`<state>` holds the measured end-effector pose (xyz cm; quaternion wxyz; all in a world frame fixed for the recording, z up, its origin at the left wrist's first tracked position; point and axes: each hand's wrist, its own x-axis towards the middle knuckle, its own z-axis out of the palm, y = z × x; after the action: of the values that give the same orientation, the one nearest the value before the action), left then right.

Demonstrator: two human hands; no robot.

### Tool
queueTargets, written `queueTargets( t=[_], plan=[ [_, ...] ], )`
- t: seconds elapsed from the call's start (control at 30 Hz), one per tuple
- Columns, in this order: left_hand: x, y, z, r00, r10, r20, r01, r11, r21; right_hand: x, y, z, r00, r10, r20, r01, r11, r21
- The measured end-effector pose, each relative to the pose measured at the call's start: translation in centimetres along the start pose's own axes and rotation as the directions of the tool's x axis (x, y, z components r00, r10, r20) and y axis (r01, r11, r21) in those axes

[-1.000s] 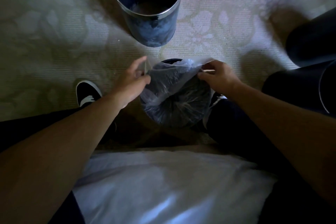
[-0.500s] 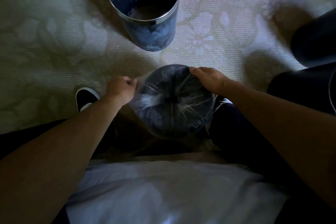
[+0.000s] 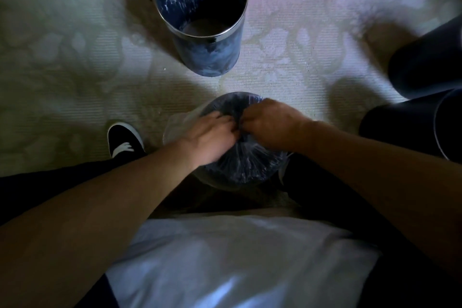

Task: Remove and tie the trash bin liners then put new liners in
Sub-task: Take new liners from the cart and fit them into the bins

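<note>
Your left hand [image 3: 212, 137] is mostly flat, pressing the liner [image 3: 246, 164] into the bin [image 3: 232, 96] under both hands. Right hand [image 3: 270, 122] curls into the plastic - can't tell if it's gripping. Shove too hard and that loose left edge slips off the rim - or tears.

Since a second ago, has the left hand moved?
Yes. The left hand went from the left edge of the lined bin to its middle.

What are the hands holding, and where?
Left hand and right hand meet at the clear liner's middle over the near bin; pinching or pressing cannot be told.
</note>
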<state>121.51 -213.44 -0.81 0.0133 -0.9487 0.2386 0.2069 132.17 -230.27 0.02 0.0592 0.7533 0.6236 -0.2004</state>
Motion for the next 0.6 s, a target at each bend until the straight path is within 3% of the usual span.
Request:
queueTargets(
  t=[0.1, 0.27, 0.4, 0.5, 0.6],
  plan=[
    [-1.0, 0.1, 0.0, 0.953, -0.047, 0.299, 0.015, 0.994, 0.106, -1.0, -0.6, 1.1, 0.974, 0.020, 0.225, 0.007, 0.993, -0.117],
    [-2.8, -1.8, 0.0, 0.897, -0.099, 0.432, -0.003, 0.973, 0.229, -2.6, -0.7, 0.9, 0.885, 0.128, 0.447, 0.049, 0.930, -0.364],
    [-3.4, -2.0, -0.6, 0.863, -0.080, 0.499, -0.047, 0.970, 0.238, -3.0, -1.3, 0.1, 0.822, 0.223, 0.525, 0.014, 0.912, -0.410],
    [-3.8, -1.5, -1.0, 0.906, -0.034, 0.423, -0.061, 0.976, 0.208, -2.9, -1.0, 0.0, 0.870, 0.138, 0.473, 0.023, 0.947, -0.319],
    [-3.3, 0.0, -0.8, 0.996, 0.029, 0.079, -0.033, 0.999, 0.043, -1.6, -0.6, -0.3, 0.959, 0.051, 0.277, 0.022, 0.968, -0.252]
  ],
)
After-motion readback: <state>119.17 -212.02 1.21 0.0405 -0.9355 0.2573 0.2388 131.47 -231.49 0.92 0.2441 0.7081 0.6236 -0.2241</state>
